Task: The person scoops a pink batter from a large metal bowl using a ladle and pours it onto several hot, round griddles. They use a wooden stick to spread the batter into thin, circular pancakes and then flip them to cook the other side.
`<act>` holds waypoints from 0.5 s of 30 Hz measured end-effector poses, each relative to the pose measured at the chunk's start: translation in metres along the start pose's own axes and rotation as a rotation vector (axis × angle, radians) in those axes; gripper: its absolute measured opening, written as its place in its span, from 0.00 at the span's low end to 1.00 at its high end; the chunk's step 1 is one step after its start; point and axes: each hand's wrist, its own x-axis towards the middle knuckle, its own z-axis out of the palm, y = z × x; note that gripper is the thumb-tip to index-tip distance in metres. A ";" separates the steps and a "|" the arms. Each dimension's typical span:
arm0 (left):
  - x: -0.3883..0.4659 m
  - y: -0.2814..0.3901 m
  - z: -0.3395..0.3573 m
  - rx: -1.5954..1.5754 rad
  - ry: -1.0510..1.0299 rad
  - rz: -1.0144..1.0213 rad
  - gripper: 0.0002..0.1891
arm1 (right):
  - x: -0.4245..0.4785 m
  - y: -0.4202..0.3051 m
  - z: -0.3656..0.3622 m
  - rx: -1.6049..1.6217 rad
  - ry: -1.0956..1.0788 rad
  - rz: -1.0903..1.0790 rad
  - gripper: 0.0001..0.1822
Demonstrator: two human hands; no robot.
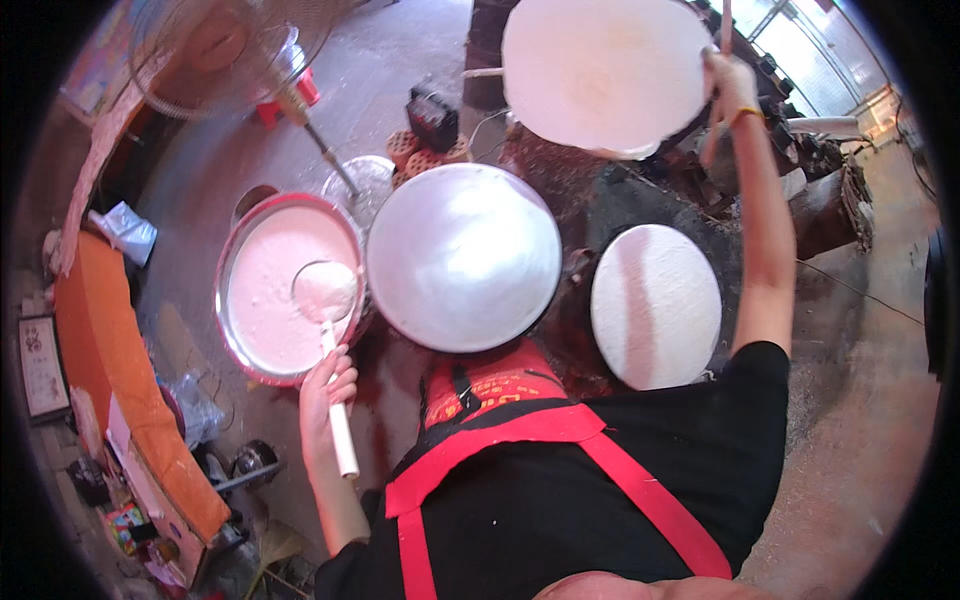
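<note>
My left hand grips the pale handle of a ladle. Its bowl is over a red-rimmed basin of thick whitish batter, with batter in it. To the right of the basin lies a domed metal lid; what it covers is hidden. My right hand, arm stretched far forward, is closed around a thin stick at the right edge of a large, round white sheet. Below that arm, a round white cloth-like top with a darker stripe rests on a dark base.
A standing fan is at the upper left, its pole behind the basin. Perforated briquettes with a black object on top stand behind the lid. An orange-covered surface runs along the left. Stacked firewood-like pieces lie right.
</note>
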 end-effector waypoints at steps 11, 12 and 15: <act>-0.021 -0.066 0.111 -0.161 0.068 0.045 0.13 | 0.001 0.286 0.163 0.594 0.309 0.806 0.16; -0.021 -0.070 0.119 -0.169 0.072 0.031 0.13 | -0.002 0.303 0.173 0.519 0.332 0.788 0.17; -0.023 -0.081 0.136 -0.102 0.094 0.045 0.14 | -0.007 0.328 0.195 0.380 0.350 0.692 0.17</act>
